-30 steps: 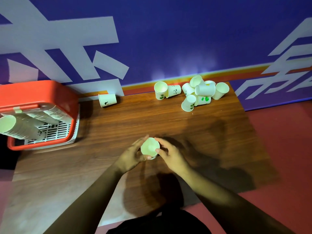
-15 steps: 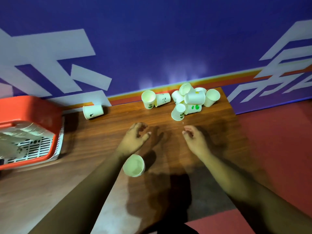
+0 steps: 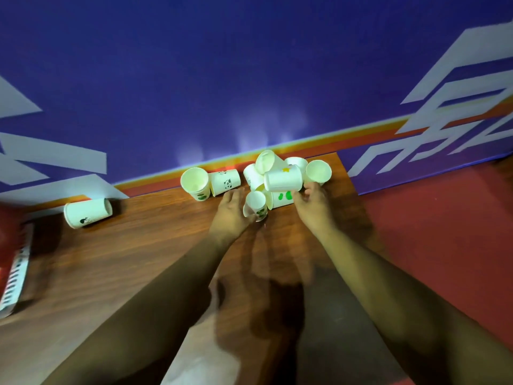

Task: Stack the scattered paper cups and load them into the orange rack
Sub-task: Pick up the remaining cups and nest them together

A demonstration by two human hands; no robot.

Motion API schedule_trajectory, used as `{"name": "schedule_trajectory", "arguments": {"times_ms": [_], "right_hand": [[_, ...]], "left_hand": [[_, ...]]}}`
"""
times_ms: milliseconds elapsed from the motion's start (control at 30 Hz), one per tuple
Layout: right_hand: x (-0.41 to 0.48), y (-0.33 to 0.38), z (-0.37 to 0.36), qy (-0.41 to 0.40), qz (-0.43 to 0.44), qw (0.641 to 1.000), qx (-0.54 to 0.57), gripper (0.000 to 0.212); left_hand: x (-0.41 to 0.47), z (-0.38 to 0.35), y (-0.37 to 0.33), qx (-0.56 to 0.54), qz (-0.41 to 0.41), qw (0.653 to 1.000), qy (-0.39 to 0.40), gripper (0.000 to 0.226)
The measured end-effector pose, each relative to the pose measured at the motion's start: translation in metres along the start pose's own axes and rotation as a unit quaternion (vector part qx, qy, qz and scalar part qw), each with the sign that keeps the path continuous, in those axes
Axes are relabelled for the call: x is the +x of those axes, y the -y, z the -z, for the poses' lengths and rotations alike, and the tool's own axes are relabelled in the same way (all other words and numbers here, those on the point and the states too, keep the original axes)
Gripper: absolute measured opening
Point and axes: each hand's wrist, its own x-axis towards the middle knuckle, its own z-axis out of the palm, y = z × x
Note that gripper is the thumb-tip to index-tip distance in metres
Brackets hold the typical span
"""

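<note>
A pile of white paper cups (image 3: 283, 177) lies on its side at the back right of the wooden table (image 3: 138, 245). My left hand (image 3: 231, 215) grips a small cup (image 3: 256, 204) at the pile's front, thumb under it. My right hand (image 3: 313, 208) curls its thumb and fingers round the base of a green-printed cup (image 3: 281, 197). Two more cups, one plain-mouthed (image 3: 194, 182) and one with a panda (image 3: 226, 183), lie left of the pile. A single cup (image 3: 87, 212) lies far left. Only a blurred sliver of the orange rack (image 3: 5, 226) shows at the left edge.
A blue wall with white shapes (image 3: 249, 79) stands right behind the cups. The table's right edge runs close past the pile, with red floor (image 3: 444, 232) beyond. The rack's white grid base (image 3: 14, 273) sits at the left edge.
Both hands let go of the stacked cups near the table's front and reached forward to the pile. The view swung right, so most of the rack left the frame.
</note>
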Motion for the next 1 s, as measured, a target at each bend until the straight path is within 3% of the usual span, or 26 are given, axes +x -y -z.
{"name": "schedule_trajectory", "arguments": {"times_ms": [200,333,633,800,900,1000], "right_hand": [[0.042,-0.005,-0.009,-0.035,-0.042,0.998,0.035,0.045],[0.052,-0.01,-0.014,-0.031,-0.047,0.997,0.052,0.023],[0.009,0.012,0.002,-0.018,-0.028,0.976,0.217,0.003],[-0.042,0.026,0.012,-0.023,-0.024,0.953,0.301,0.006],[-0.081,0.039,0.006,0.02,-0.028,0.955,0.294,0.012],[-0.128,0.058,-0.009,0.076,-0.001,0.969,0.233,0.012]], "left_hand": [[0.022,-0.02,-0.002,0.084,-0.035,0.996,-0.02,0.073],[0.026,-0.022,-0.006,0.117,-0.056,0.991,-0.022,0.063],[-0.009,0.018,0.003,0.023,-0.046,0.998,-0.021,0.064],[-0.05,0.074,0.036,-0.022,-0.005,0.997,-0.08,0.054],[-0.079,0.109,0.062,-0.128,0.052,0.982,-0.128,0.041],[-0.116,0.131,0.083,-0.312,0.103,0.931,-0.157,0.023]]}}
